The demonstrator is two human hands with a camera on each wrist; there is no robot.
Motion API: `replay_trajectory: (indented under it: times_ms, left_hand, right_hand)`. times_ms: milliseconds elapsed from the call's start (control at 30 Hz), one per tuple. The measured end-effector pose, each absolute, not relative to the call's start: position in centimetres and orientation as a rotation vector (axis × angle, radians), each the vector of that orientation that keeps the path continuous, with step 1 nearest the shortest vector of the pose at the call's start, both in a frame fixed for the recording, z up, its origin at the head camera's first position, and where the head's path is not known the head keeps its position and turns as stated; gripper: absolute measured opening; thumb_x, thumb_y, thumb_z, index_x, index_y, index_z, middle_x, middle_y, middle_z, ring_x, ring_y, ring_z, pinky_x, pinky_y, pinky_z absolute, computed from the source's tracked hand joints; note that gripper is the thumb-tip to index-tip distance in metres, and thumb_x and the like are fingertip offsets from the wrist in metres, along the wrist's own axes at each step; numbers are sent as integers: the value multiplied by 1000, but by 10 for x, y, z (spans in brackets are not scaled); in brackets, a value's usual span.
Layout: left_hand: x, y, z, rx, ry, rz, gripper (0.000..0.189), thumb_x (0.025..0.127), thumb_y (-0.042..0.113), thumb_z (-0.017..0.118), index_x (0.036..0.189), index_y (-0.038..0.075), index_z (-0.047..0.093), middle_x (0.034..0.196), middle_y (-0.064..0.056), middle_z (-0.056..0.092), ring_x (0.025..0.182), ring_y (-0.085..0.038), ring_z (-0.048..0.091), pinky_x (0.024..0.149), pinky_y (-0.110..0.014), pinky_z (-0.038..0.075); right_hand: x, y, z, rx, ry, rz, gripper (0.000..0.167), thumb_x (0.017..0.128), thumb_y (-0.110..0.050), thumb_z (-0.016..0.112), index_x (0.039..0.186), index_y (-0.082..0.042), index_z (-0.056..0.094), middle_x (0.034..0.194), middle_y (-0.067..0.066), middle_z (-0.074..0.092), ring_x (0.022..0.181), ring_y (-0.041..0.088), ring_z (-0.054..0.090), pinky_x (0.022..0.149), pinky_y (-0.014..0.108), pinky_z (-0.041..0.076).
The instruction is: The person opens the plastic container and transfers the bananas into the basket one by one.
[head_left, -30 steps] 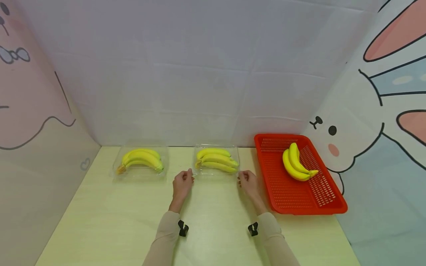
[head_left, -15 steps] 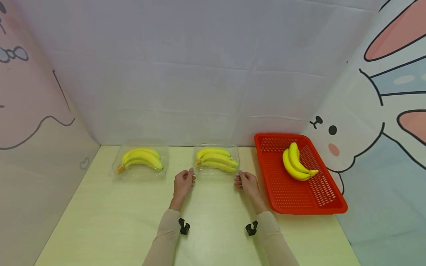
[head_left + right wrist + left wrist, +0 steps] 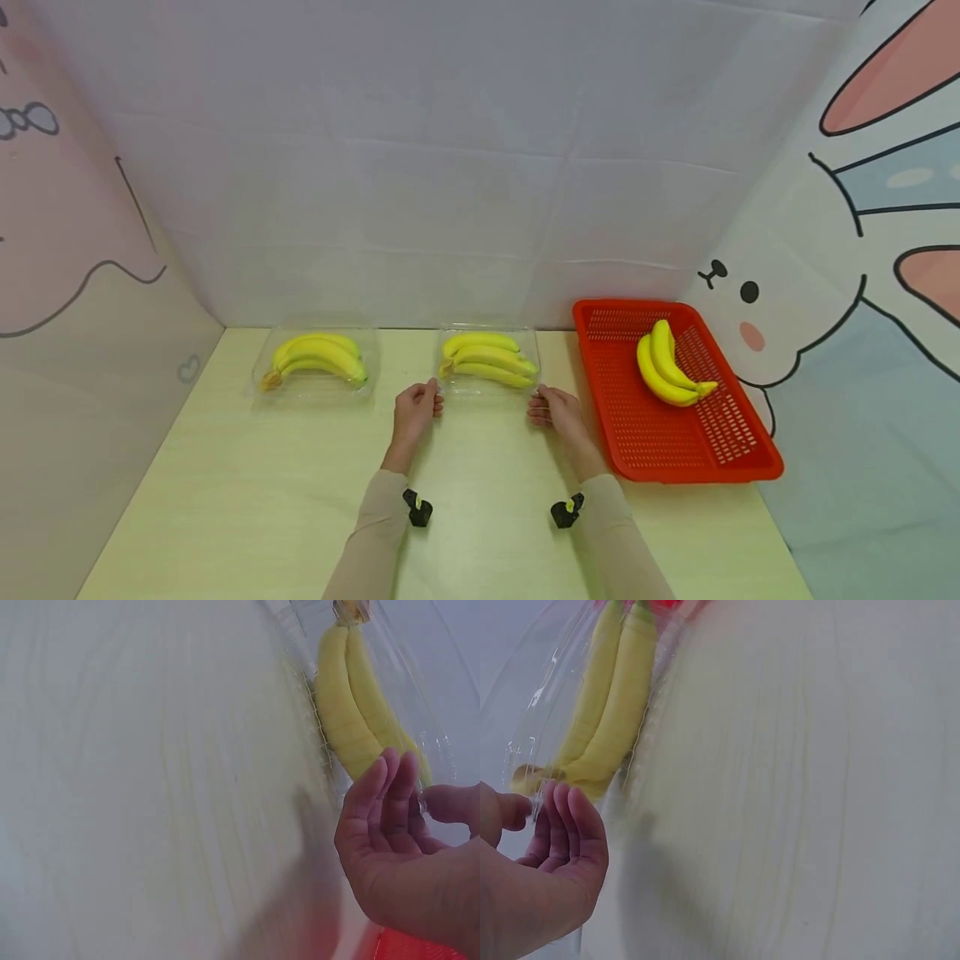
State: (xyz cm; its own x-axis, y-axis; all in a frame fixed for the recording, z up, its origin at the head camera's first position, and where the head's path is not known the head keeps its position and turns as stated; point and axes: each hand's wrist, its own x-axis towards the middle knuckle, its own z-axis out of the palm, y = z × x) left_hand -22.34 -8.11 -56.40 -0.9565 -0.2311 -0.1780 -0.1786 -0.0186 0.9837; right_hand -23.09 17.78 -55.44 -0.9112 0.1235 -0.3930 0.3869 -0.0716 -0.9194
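Note:
A clear plastic box (image 3: 487, 394) with a bunch of yellow bananas (image 3: 489, 359) inside stands at the middle of the table's back. My left hand (image 3: 412, 414) pinches its front left corner, the thumb on one side of the rim and the curled fingers on the other in the left wrist view. At the front right corner, my right hand (image 3: 557, 413) pinches the rim in the same manner. The right wrist view shows the bananas (image 3: 346, 694) through the clear plastic, close to my fingertips.
A second clear box (image 3: 311, 395) holding bananas (image 3: 318, 357) stands to the left. On the right, a red plastic basket (image 3: 645, 450) contains another bunch of bananas (image 3: 666, 372). A white cloth wall (image 3: 450, 208) rises behind the table (image 3: 480, 533).
Both hands have shifted slightly along the box's front corners, and the right fingers have curled inward below the rim. The box and the bananas stay in place.

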Motion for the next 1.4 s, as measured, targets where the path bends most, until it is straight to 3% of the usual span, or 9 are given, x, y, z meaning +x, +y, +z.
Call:
replay_trajectory:
  times_ms: [233,767,967,1200,1400]
  left_hand:
    - [-226,-83,-564,496,-2198,-2169,31,107,20,58,98,-8,67,80,-9,70,65,-9,63,61,-21,56]
    - [-221,-84,-566,499,-2203,-2191,28,106,17,58,95,-8,66,77,-7,70,64,-8,62,60,-20,56]
    - [-215,-85,-565,489,-2182,-2211,29,106,16,58,94,-9,67,80,-14,71,64,-8,63,60,-21,56]
    - [-209,-86,-565,485,-2211,-2190,31,106,18,58,94,-9,67,78,-9,70,65,-9,63,62,-25,58]
    - [-203,-86,-565,496,-2209,-2186,30,106,17,59,94,-10,66,79,-12,70,65,-10,63,61,-23,57]
  right_hand:
    - [-231,179,-556,540,2014,-2114,31,108,-20,53,110,9,64,82,2,68,69,10,66,67,23,58]
    - [-225,180,-556,496,2155,-2019,33,108,-20,54,111,11,66,81,2,68,69,10,64,66,22,57]
    - [-221,180,-554,470,2145,-2033,30,106,-16,56,108,12,66,79,2,69,70,10,65,66,23,56]
    - [-215,180,-555,449,2166,-2038,27,106,-12,54,102,12,66,77,4,69,69,12,65,65,26,56]
    - [-208,178,-557,458,2207,-2023,27,105,-14,55,99,8,68,76,2,68,68,11,63,63,23,55]
